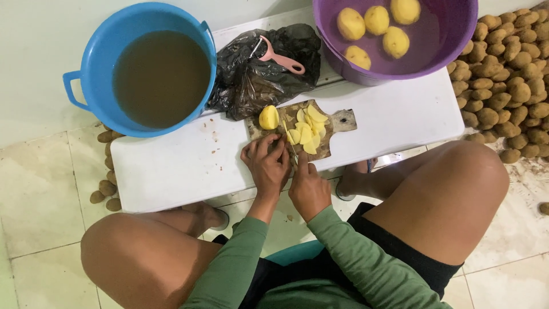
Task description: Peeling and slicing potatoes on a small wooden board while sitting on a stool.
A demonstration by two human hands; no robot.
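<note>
A small wooden cutting board [341, 120] lies on a low white table [189, 166]. On it are a peeled potato half [269, 117] and several yellow potato slices [309, 129]. My left hand [266, 166] presses down at the board's near edge, fingers curled over a piece I cannot make out. My right hand [309, 189] grips a knife [290, 142] whose blade points away toward the slices. Both arms wear green sleeves.
A blue tub of murky water [160, 74] stands at the table's left end. A black plastic bag [257, 74] carries a pink peeler [280, 57]. A purple basin [452, 34] holds several peeled potatoes. Unpeeled potatoes [509, 86] are heaped on the floor at right.
</note>
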